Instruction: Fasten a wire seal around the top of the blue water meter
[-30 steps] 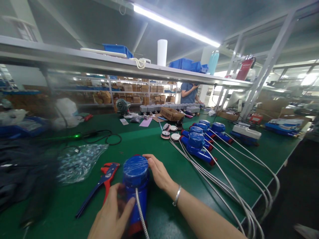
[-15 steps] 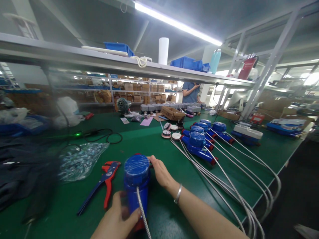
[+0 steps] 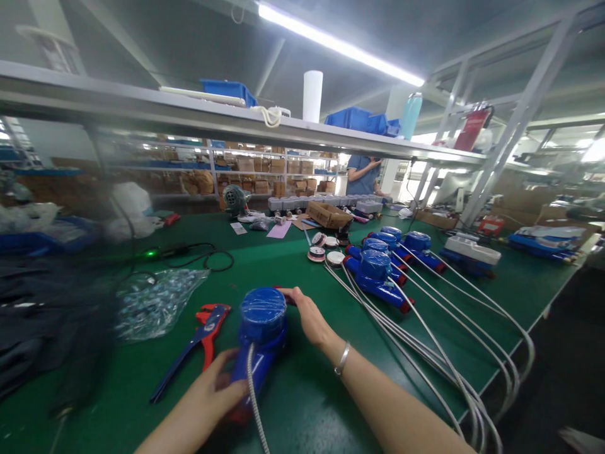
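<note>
Green bench (image 3: 331, 397), blue unit (image 3: 263, 313) between fingers (image 3: 235, 393)

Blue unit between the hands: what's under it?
Green bench shows around the blue unit. Directly beneath can't be seen; its body and the left hand cover that spot.

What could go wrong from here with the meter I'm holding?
The braided cable runs close to the left thumb, so it could get pinched or tugged. If the blue water meter swings left, it might knock the wire stripper lying close by. The pale cables run past the right forearm; a snag could drag the meters on the right.
</note>
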Tool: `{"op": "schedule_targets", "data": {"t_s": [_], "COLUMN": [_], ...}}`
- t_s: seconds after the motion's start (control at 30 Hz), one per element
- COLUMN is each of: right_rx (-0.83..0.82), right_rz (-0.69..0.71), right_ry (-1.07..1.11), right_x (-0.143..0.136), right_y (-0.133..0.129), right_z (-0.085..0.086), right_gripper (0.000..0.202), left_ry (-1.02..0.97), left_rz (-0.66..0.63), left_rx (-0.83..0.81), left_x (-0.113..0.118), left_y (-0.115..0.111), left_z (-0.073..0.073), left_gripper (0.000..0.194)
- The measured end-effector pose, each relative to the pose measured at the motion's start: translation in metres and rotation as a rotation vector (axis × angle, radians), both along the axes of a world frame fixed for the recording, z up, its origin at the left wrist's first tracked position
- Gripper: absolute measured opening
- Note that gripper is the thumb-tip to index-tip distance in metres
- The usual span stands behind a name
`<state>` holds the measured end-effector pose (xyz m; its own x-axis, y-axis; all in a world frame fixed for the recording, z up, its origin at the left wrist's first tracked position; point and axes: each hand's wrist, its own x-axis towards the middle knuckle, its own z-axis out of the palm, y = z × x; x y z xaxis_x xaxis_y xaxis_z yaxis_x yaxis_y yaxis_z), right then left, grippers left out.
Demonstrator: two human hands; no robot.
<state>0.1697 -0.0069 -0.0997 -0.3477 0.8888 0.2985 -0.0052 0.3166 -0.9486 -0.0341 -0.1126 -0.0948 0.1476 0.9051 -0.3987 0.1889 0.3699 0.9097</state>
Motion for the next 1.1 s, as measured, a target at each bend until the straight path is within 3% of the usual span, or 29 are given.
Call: {"op": "schedule_targets", "data": {"t_s": [0.2,0.53,0.63,0.77,0.83,0.93,1.0,1.1], "right_rx": [0.046,0.049,0.077,0.21,0.231,0.239,0.253,0.292], "right_rz": [-0.025,0.047,0.134,0.372,0.449,0.455,0.439,0.404], "right_ry": [-0.064,-0.217,-0.351,-0.552,-0.625,-0.636,-0.625,-0.66], "right_x": [0.003,0.023,0.032,0.041,0.043,0.043,0.042,0.041], "right_y": [-0.002,0.003,-0.001,-0.012,-0.016,-0.02,-0.023,-0.033], "right_z": [0.005,0.029,0.041,0.052,0.053,0.054,0.054,0.053], "right_gripper": [0.054,0.051,0.07,0.096,0.098,0.093,0.093,0.096], "left_ry": [0.27,0.23,0.359,0.611,0.701,0.701,0.699,0.896], "left_rz": [-0.021,-0.117,-0.158,-0.184,-0.217,-0.301,-0.267,-0.076], "left_rx": [0.218,0.304,0.331,0.446,0.479,0.44,0.464,0.59], "left_x": [-0.03,-0.026,-0.025,-0.014,-0.01,-0.018,-0.035,-0.064], "left_y": [0.017,0.012,0.008,-0.001,-0.004,0.0,0.007,0.019], "left_z": [0.007,0.022,0.025,0.03,0.035,0.042,0.043,0.035], "left_gripper": [0.066,0.059,0.059,0.06,0.061,0.057,0.048,0.044]}}
